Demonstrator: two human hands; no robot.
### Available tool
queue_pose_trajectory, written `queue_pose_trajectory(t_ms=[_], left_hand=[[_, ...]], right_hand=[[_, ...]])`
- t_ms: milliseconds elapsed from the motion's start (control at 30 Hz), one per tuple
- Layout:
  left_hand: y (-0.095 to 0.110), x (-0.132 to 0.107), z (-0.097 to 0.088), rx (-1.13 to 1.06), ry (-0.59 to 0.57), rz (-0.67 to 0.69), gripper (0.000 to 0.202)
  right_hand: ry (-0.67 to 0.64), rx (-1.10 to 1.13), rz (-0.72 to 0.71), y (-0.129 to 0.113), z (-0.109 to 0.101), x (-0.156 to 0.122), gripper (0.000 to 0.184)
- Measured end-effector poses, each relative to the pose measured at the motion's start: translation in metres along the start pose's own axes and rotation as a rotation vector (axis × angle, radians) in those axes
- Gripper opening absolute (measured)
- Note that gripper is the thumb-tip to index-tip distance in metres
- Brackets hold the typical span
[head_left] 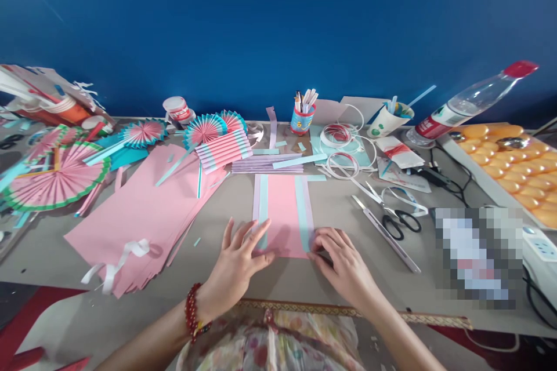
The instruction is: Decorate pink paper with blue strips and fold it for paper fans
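Observation:
A pink sheet of paper with pale blue and lilac strips along both long sides lies flat in front of me. My left hand rests with fingers spread over its lower left edge, the fingertips on the blue strip. At the lower right corner, my right hand has curled fingers, with thumb and forefinger closed on the paper's edge. Part of that corner is hidden by the fingers. Just beyond the sheet lie pleated lilac paper and a loose pale blue strip.
Left, a stack of pink paper lies near folded paper fans. A utility knife and black-handled scissors lie right, near white ribbon coils. Behind stand a pen holder, a paper cup and a plastic bottle.

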State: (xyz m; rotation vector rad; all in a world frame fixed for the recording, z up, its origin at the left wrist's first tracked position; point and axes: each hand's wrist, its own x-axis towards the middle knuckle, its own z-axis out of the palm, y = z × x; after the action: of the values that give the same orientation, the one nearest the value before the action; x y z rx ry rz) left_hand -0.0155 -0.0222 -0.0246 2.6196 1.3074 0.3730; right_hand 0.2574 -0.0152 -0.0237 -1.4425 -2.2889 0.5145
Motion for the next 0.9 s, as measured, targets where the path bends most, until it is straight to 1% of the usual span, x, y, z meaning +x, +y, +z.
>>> queue_pose_trajectory(t_ms=[100,200,300,400,533,633,700,733,800,900], left_hand=[[-0.003,0.002,-0.004,0.026,-0.065,0.097,0.062],[-0.008,0.001,-0.007,0.063,-0.118,0.137,0.066],[-0.014,-0.006,-0.011,0.101,-0.124,0.137,0.069],[-0.021,-0.017,-0.015,0.128,-0.131,0.117,0.07],[-0.024,-0.031,-0.021,0.144,-0.125,0.096,0.06],[-0.018,-0.035,-0.022,0.136,-0.075,0.094,0.046],[-0.01,-0.033,-0.022,0.131,-0.05,0.101,0.038],[-0.005,-0.03,-0.021,0.131,-0.044,0.112,0.037],[0.005,-0.022,-0.018,0.13,-0.059,0.18,0.042],[0.017,-0.007,-0.01,0.086,-0.135,0.348,0.057]], right_hand=[[-0.005,-0.012,-0.013,0.0,-0.001,0.0,0.01],[-0.012,-0.009,-0.026,0.002,0.0,-0.002,0.01],[-0.019,0.004,-0.025,0.004,0.001,-0.003,0.011],[-0.024,0.015,-0.026,0.005,0.001,-0.003,0.011],[-0.022,0.025,-0.03,0.004,0.001,-0.002,0.013],[-0.017,0.024,-0.033,0.003,0.0,-0.002,0.013],[-0.014,0.017,-0.039,0.003,0.0,-0.002,0.013],[-0.008,0.013,-0.045,0.003,0.0,-0.002,0.012],[0.002,0.005,-0.057,0.003,-0.001,-0.002,0.012],[0.004,0.007,-0.071,0.003,-0.001,-0.001,0.013]])
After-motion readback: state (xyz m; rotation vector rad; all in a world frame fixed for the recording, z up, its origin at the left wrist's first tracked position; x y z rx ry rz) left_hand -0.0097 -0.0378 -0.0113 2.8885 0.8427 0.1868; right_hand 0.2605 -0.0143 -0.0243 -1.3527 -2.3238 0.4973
